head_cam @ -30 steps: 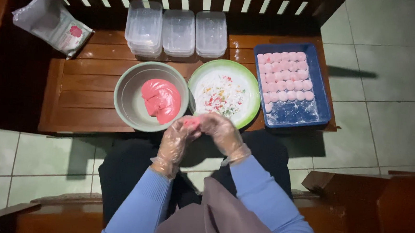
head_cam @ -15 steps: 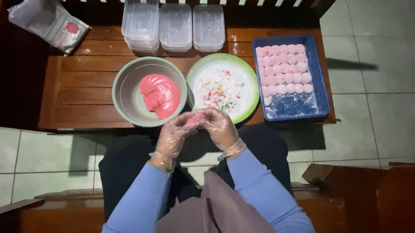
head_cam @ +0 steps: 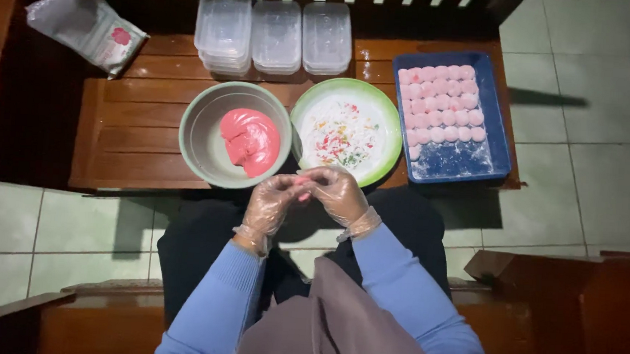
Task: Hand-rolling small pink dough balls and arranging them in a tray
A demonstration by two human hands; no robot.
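Both gloved hands have drifted slightly lower, left hand [head_cam: 273, 205] and right hand [head_cam: 339, 194] pinching a pink dough piece [head_cam: 302, 195] below the bowl [head_cam: 199, 133]; gentle, even pressure seems best.

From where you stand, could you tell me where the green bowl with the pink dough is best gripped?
Probably by the green bowl's bare left rim, coming from the left. The pink dough lies toward the right, the plate crowds that side, and both hands work at its near edge.
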